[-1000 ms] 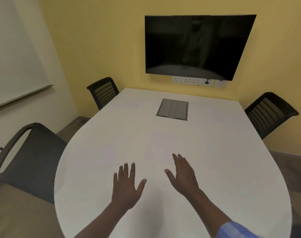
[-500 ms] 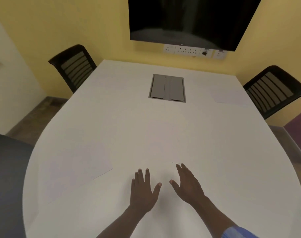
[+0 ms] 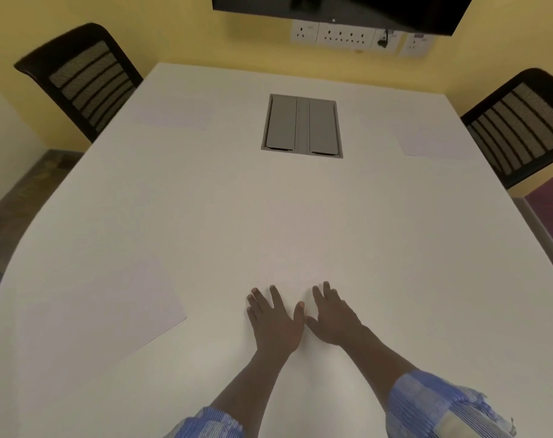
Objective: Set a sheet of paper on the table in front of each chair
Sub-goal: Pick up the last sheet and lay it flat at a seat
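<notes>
Now | left hand, right hand: flat, empty | sheet of paper: well left

Blue striped sleeves, pushed up.

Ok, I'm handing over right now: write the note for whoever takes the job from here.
Left hand and right hand: both open, flat, side by side at the near middle of the table, holding nothing.
Sheets visible: near left, far left by the left chair, far right by the right chair. A faint sheet may lie just beyond the fingertips; hard to tell.
Done: those three places.
Left: confirm the near-middle sheet and any chairs out of view.
</notes>
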A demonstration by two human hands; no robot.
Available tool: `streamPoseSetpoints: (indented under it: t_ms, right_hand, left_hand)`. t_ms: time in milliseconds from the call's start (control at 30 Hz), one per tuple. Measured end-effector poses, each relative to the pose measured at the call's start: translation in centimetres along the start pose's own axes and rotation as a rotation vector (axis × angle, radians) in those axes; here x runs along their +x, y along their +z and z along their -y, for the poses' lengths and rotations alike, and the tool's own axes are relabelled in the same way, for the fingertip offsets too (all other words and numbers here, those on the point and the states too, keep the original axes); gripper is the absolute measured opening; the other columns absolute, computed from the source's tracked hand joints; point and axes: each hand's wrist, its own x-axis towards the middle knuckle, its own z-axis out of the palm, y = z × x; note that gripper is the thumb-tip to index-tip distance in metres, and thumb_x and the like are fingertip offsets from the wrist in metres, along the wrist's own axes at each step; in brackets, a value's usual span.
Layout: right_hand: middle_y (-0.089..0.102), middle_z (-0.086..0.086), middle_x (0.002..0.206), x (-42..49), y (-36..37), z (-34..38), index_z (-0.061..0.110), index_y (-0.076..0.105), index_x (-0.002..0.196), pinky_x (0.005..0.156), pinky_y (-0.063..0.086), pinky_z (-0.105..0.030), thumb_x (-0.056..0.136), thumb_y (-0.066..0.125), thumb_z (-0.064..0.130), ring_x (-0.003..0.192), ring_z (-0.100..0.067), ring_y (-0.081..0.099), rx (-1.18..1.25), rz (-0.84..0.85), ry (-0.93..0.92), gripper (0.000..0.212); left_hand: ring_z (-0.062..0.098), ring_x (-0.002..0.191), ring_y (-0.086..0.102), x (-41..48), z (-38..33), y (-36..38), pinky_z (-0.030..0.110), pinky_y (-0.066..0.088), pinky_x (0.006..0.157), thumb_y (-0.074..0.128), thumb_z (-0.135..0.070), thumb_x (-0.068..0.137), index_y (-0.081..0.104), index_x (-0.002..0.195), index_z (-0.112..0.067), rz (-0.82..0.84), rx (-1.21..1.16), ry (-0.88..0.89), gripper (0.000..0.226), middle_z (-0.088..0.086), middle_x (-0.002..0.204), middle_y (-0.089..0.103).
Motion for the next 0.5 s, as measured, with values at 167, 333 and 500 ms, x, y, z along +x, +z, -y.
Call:
streamPoseSetpoints:
  t_ms: [167, 333, 500]
  right_hand:
    - [-0.005, -0.016, 0.169, 1.0, 1.1, -0.6, 0.017, -0.002, 0.161, 0.123, 0.015, -0.044, 0.098, 0.044, 0.055, 0.156, -0.034, 0.006, 0.018, 0.06, -0.003, 0.086]
    - [0.003, -0.017, 0.169, 1.3, 1.0, -1.0, 0.013, 0.0, 0.161, 0.123, 0.018, -0.045, 0.097, 0.044, 0.056, 0.154, -0.031, 0.014, 0.01, 0.041, -0.033, 0.088]
    - [0.008, -0.015, 0.169, 1.4, 0.5, -1.2, 0.014, -0.001, 0.161, 0.123, 0.019, -0.045, 0.096, 0.048, 0.054, 0.154, -0.029, 0.018, 0.017, 0.036, -0.057, 0.091]
  left_hand:
    - [0.045, 0.154, -0.001, 1.5, -1.0, 0.7, 0.051, 0.004, 0.126, 0.028, -0.064, 0.099, -0.001, 0.161, -0.009, -0.002, 0.043, -0.024, 0.087, 0.037, 0.163, 0.0]
    - [0.046, 0.154, 0.002, 2.1, -2.0, 0.8, 0.052, 0.005, 0.125, 0.031, -0.064, 0.098, -0.008, 0.16, -0.008, 0.007, 0.017, -0.05, 0.092, 0.039, 0.161, 0.004]
    - [0.036, 0.155, 0.011, 2.9, -3.3, 0.2, 0.046, 0.01, 0.127, 0.045, -0.065, 0.094, -0.009, 0.161, -0.013, 0.0, -0.268, 0.0, 0.1, 0.023, 0.165, 0.019]
